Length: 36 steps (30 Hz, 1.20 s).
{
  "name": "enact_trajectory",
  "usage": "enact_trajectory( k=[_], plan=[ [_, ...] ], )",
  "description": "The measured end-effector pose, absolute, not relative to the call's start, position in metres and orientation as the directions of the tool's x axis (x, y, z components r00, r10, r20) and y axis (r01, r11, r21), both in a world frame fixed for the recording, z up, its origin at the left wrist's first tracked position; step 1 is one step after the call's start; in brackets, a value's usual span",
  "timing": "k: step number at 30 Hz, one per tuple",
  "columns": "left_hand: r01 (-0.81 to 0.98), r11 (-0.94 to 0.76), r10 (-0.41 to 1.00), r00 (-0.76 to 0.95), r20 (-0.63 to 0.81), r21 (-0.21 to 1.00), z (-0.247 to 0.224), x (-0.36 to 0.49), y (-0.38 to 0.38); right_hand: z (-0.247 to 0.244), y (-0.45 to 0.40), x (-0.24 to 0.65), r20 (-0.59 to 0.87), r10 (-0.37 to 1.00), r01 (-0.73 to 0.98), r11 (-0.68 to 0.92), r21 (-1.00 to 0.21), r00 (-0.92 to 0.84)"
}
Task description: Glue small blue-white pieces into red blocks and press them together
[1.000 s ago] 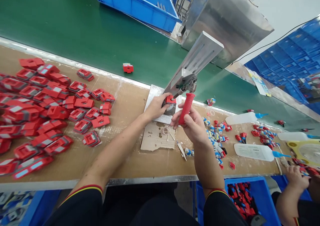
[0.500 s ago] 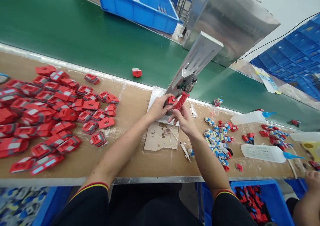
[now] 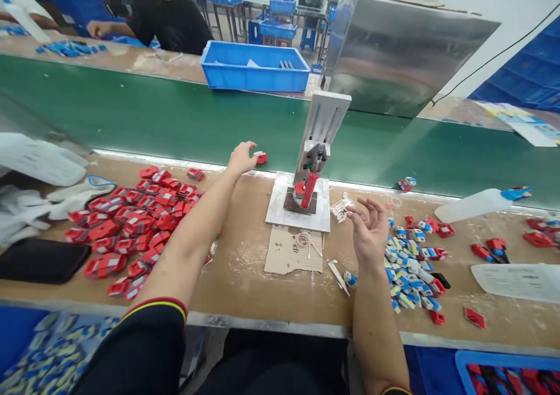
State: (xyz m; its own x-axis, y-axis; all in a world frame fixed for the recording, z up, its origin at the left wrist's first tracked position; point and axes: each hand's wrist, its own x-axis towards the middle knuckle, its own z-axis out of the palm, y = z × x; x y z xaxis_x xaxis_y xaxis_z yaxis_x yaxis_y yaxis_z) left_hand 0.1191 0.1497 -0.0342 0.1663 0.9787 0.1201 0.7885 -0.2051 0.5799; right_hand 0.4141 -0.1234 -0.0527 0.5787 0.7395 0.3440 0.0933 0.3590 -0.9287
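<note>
My left hand (image 3: 243, 157) reaches over the near edge of the green belt, its fingers apart, right beside a small red and white part (image 3: 261, 157). My right hand (image 3: 370, 227) is raised, palm up with fingers loosely spread and nothing in it, left of a pile of blue, white and yellow pieces (image 3: 409, 264). Between the hands stands a metal toggle clamp press with a red handle (image 3: 310, 189). A red piece (image 3: 300, 189) sits at its base, on a white plate (image 3: 275, 211).
Red parts (image 3: 140, 220) are heaped at the left, near a black tray (image 3: 44, 261). Cardboard (image 3: 280, 258) and a white tool (image 3: 338, 277) lie before the press. White bottles (image 3: 475, 205) lie at right. A blue bin (image 3: 256, 77) and a person (image 3: 184, 24) are beyond the belt (image 3: 175, 121).
Both hands have left the press. My left hand has moved to the belt, my right hand to the right. The red handle now hangs down, and the view has shifted.
</note>
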Motion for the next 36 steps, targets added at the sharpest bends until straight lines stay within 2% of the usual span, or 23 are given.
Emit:
enact_trajectory(
  k=[5,15,19,26,29,33,36],
  plan=[
    [0.824,-0.199,0.978,0.197,0.062,0.530,-0.052,0.134,0.163,-0.057,-0.125,0.414,0.336,0.734,0.093,0.351,-0.932,0.590],
    [0.797,-0.340,0.939,0.259,0.226,0.499,-0.052,0.115,0.132,-0.051,-0.133,0.415,0.320,0.727,0.072,0.351,-0.934,0.608],
    [0.836,-0.279,0.959,0.215,0.185,0.472,-0.053,0.115,0.127,-0.049,-0.133,0.411,0.302,0.739,0.036,0.352,-0.935,0.602],
    [0.903,-0.034,0.994,-0.014,0.109,0.428,-0.058,0.150,0.134,-0.048,-0.135,0.414,0.307,0.751,0.106,0.305,-0.947,0.585],
    [0.919,-0.030,0.996,-0.004,0.085,0.393,-0.050,0.154,0.137,-0.048,-0.135,0.417,0.309,0.733,0.132,0.291,-0.948,0.606],
    [0.942,-0.067,0.996,0.044,0.077,0.328,-0.026,0.108,0.133,-0.044,-0.139,0.421,0.313,0.691,0.152,0.285,-0.946,0.651],
    [0.961,-0.093,0.995,0.098,-0.008,0.260,-0.013,0.044,0.109,-0.039,-0.145,0.421,0.343,0.672,0.178,0.304,-0.936,0.657]
  ],
)
